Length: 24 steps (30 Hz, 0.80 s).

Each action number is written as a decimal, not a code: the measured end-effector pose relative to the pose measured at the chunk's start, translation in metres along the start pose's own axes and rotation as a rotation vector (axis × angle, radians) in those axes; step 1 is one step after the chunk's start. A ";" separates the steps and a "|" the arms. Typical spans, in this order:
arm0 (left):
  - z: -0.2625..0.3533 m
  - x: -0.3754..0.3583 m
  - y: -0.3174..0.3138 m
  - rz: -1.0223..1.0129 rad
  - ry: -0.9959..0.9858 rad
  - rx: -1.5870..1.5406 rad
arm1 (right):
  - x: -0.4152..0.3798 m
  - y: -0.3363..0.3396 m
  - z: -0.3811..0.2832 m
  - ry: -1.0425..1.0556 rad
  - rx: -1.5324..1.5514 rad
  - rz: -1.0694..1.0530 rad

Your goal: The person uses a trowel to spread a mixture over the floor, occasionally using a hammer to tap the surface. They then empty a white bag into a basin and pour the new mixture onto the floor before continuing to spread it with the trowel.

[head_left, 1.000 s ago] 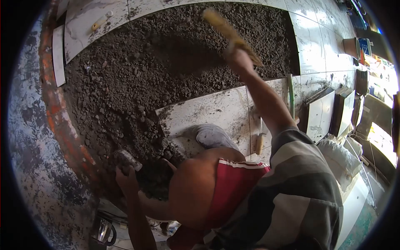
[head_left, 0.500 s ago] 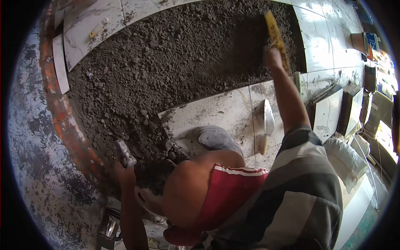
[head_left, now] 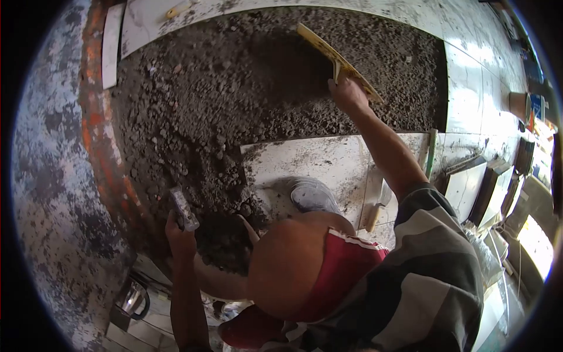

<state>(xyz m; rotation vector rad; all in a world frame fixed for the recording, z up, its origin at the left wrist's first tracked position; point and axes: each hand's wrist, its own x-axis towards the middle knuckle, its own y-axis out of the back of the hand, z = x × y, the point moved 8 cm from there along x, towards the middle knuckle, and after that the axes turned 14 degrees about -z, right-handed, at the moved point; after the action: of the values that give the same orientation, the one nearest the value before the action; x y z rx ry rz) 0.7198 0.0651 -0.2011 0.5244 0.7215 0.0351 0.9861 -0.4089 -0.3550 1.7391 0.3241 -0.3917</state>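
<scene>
My right hand [head_left: 350,95] grips the handle of a yellow float [head_left: 331,51], tilted over the dark, crumbly mortar bed [head_left: 199,105]. The patch near the float looks smoother than the lumpy left side. My left hand [head_left: 180,234] is closed around a narrow, grey, speckled block-like bar [head_left: 185,210] at the mortar's lower left edge. The bar's exact kind cannot be made out. Below my right forearm, a trowel [head_left: 373,217] lies on the white tile [head_left: 316,161], its handle towards me.
White floor tiles [head_left: 469,70] border the mortar. Tile stacks [head_left: 466,188] lean at the right beside a bucket [head_left: 519,105]. A green-edged strip [head_left: 432,154] lies near my right arm. At lower left stands a metal jug [head_left: 134,300]; a yellow-handled tool [head_left: 177,10] lies at the far edge.
The float in my right hand has swept left across the mortar and turned more slantwise. My left hand still holds the bar. The whole view has shifted slightly.
</scene>
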 end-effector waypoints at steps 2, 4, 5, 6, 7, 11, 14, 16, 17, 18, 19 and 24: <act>-0.013 -0.011 0.004 0.057 -0.012 0.215 | 0.010 -0.010 -0.001 -0.150 0.197 -0.318; -0.017 -0.024 0.001 -0.028 0.168 0.146 | 0.020 -0.003 -0.010 -0.095 0.171 -0.211; -0.013 -0.032 -0.003 -0.073 0.246 0.103 | 0.024 -0.001 -0.012 -0.098 0.218 -0.120; -0.005 -0.042 -0.001 -0.039 0.258 0.083 | 0.024 -0.017 -0.050 0.126 -0.306 -0.191; 0.002 -0.048 -0.001 -0.008 0.262 0.064 | 0.015 -0.040 -0.083 0.342 -0.833 -0.237; -0.035 -0.066 0.001 0.026 0.208 0.064 | -0.042 -0.059 -0.170 0.533 -0.452 -0.082; -0.043 -0.087 0.011 0.120 0.184 0.315 | -0.038 -0.070 -0.198 0.603 -0.232 0.025; -0.099 -0.107 0.012 0.146 0.251 0.289 | -0.009 -0.095 -0.216 0.585 -0.236 -0.071; -0.105 -0.115 0.011 0.167 0.254 0.205 | 0.006 -0.103 -0.224 0.554 -0.213 -0.187; -0.112 -0.123 0.010 0.190 0.255 0.122 | 0.006 -0.116 -0.234 0.542 -0.207 -0.266; -0.081 -0.121 0.013 0.239 0.212 0.028 | 0.006 -0.127 -0.245 0.528 -0.201 -0.345; -0.109 -0.132 0.005 0.406 0.168 -0.191 | -0.084 -0.092 -0.312 0.583 -0.151 -0.583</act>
<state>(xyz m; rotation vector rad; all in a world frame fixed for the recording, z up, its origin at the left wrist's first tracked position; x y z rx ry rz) 0.5506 0.0905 -0.1854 0.4812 0.7559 0.5275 0.8975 -0.0847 -0.3437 1.5585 1.2633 -0.2530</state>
